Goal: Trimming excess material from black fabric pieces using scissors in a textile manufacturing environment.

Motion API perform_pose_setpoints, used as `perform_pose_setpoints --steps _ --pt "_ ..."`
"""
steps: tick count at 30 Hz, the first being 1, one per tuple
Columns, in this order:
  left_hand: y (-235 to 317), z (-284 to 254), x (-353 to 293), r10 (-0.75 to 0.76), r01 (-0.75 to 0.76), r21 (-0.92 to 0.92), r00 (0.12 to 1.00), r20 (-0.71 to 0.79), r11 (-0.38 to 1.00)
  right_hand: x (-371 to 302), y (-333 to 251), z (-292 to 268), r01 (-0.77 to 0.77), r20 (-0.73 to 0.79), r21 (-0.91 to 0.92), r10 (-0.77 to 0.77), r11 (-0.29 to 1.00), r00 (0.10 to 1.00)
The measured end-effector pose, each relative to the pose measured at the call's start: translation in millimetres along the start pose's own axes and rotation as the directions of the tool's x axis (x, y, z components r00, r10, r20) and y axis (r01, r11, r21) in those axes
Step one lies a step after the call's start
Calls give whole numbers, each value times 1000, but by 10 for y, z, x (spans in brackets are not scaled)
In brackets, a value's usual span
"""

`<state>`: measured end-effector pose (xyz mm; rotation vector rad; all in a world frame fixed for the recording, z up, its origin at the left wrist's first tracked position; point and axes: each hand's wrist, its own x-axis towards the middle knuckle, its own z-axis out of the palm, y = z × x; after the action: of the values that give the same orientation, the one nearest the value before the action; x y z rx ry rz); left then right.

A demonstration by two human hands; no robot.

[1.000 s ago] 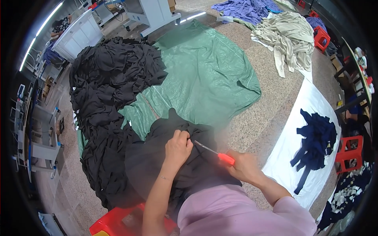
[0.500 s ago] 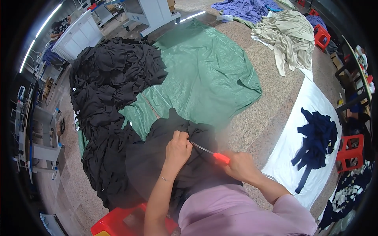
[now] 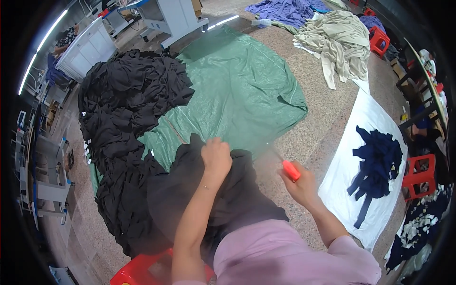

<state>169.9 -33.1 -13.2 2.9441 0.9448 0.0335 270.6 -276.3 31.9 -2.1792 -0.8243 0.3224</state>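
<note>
A black garment [image 3: 190, 190] is spread over my lap. My left hand [image 3: 217, 159] is at its far edge, with curled fingers closed on the cloth; the fingertips are partly hidden. To the right and apart from the garment, my right hand [image 3: 302, 187] is closed around a red-handled tool [image 3: 291, 171]. Its thin metal shaft points away to the upper left and is blurred, so its exact kind does not show. A large heap of black garments [image 3: 137, 85] lies beyond and to the left, next to my left forearm.
Under the heap is a green plastic sheet [image 3: 242, 90]. A white sheet [image 3: 332, 185] with navy cloth pieces [image 3: 377, 164] lies at right. Beige fabric [image 3: 339, 40] and purple fabric [image 3: 285, 14] are piled far off. Red stools [image 3: 420, 178] stand right; another red stool [image 3: 137, 270] is near me.
My right hand has moved right and up with the red-handled tool, away from the garment. My left hand has shifted slightly farther out along the cloth. The view has turned a little.
</note>
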Motion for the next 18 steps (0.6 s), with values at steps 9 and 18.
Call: perform_pose_setpoints --steps 9,18 --pt "16 -302 -174 -98 82 -96 979 -180 992 -7 187 -72 -31 -97 -29 28 999 995" --pt "-162 -441 -112 -163 -46 -705 960 -226 708 -183 142 -156 81 148 -71 -70 994 987"
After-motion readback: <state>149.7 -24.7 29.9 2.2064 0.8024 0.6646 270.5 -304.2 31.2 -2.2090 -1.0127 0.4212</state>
